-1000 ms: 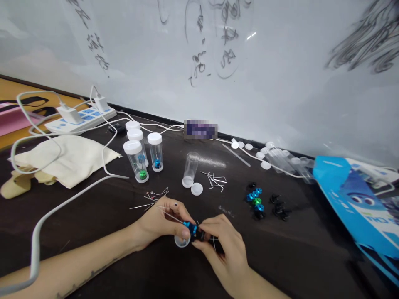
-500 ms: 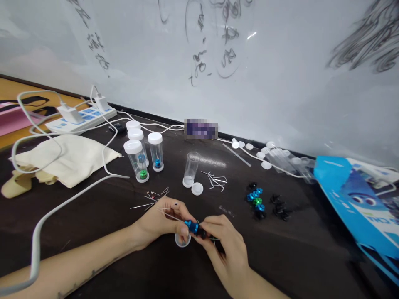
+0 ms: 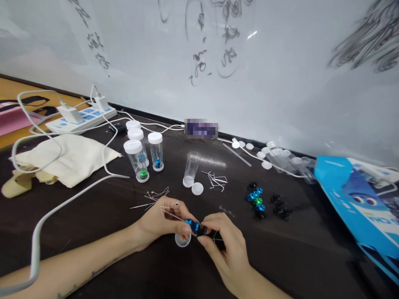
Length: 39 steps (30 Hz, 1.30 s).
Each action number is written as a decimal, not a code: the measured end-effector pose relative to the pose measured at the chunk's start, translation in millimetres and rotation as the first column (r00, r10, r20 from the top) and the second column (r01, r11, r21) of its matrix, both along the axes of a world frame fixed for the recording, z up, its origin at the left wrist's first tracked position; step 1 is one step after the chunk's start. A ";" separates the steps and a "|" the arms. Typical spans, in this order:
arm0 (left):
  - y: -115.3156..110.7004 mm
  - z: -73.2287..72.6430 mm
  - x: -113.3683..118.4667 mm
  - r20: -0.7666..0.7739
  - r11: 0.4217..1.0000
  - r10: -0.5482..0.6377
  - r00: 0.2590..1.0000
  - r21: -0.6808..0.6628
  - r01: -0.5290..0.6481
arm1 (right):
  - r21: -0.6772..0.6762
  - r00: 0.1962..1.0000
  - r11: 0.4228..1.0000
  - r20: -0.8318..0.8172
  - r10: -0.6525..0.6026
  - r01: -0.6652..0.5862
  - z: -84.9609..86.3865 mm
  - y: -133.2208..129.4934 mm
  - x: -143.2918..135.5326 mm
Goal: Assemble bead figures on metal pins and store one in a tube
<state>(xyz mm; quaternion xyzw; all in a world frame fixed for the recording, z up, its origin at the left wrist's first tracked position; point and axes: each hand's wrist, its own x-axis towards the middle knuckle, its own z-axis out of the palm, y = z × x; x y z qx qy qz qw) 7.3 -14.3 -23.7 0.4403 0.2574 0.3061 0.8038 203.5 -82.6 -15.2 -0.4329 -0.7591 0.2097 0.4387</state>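
Dark tabletop point(image 3: 93, 216) runs under a scribbled whiteboard. Up-left of my grip, capped vials point(image 3: 137, 160) hold green and blue parts; an open vial point(image 3: 190, 168) stands empty beyond. My left hand point(image 3: 163, 222) pinches a blue part point(image 3: 193, 225) and thin wire, and my right hand point(image 3: 226, 245) clamps its dark end, over a small clear cap point(image 3: 182, 240).

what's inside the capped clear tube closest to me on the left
A green part sits at the bottom of the capped tube. Whether anything lies under it cannot be seen.
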 end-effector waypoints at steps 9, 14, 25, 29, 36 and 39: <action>-0.6 3.5 1.2 0.006 0.999 0.044 0.999 -0.029 -0.043 | -0.048 0.999 0.999 -0.046 0.008 -0.011 0.5 -0.8 3.1; 0.8 2.5 0.7 0.003 0.999 0.044 0.999 -0.027 -0.044 | 0.000 0.997 0.998 -0.032 0.063 -0.063 2.2 -1.4 4.5; -3.1 3.0 0.3 -0.016 1.000 0.001 1.000 -0.009 -0.001 | -0.038 0.998 0.999 0.065 0.025 -0.022 2.4 1.0 0.6; -0.3 1.9 -0.7 -0.025 1.000 0.027 0.999 -0.002 -0.027 | 0.019 1.000 1.000 0.029 -0.011 0.010 -0.8 0.6 -1.0; 0.1 0.1 -0.2 -0.011 1.000 0.011 1.000 0.018 -0.011 | 0.035 1.000 0.999 0.002 -0.009 0.009 0.8 0.7 0.4; -1.0 0.5 -0.1 -0.002 1.000 0.004 1.000 0.014 -0.004 | 0.012 1.000 1.000 0.013 0.005 -0.005 1.7 0.6 1.1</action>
